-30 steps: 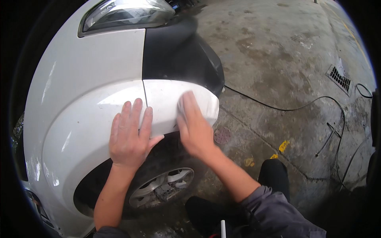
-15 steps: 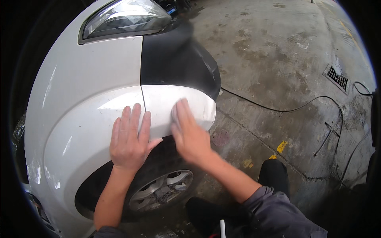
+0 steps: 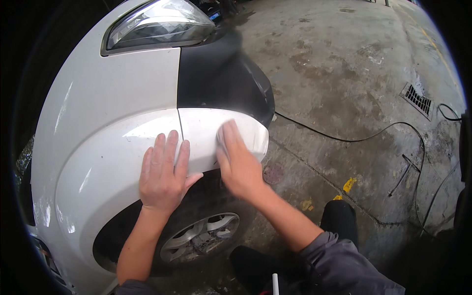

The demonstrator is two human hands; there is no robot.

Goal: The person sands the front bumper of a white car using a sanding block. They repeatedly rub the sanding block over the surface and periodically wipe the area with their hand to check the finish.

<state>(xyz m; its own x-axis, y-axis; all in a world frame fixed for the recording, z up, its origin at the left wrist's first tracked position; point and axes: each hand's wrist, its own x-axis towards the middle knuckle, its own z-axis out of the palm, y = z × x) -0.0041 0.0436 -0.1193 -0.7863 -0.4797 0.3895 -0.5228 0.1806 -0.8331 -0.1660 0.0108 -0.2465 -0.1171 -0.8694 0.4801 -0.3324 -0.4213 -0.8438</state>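
My left hand (image 3: pixel 164 174) lies flat with fingers spread on the white fender (image 3: pixel 98 162), just above the wheel arch. Beside it, my right hand (image 3: pixel 238 164) presses a small pale sheet (image 3: pixel 222 139) under its fingers against the white corner panel (image 3: pixel 201 132) to the right of the panel seam. The sheet is mostly hidden by the fingers. Below both hands is the front wheel with its silver alloy rim (image 3: pixel 199 238).
A headlight (image 3: pixel 157 24) and a black bumper section (image 3: pixel 221 78) sit above the hands. A black cable (image 3: pixel 344 140) snakes over the stained concrete floor; a drain grate (image 3: pixel 418 100) lies far right. My knee in black trousers (image 3: pixel 339 219) is at lower right.
My right hand has slid a little down and to the left along the white corner panel. My left hand has stayed flat on the fender.
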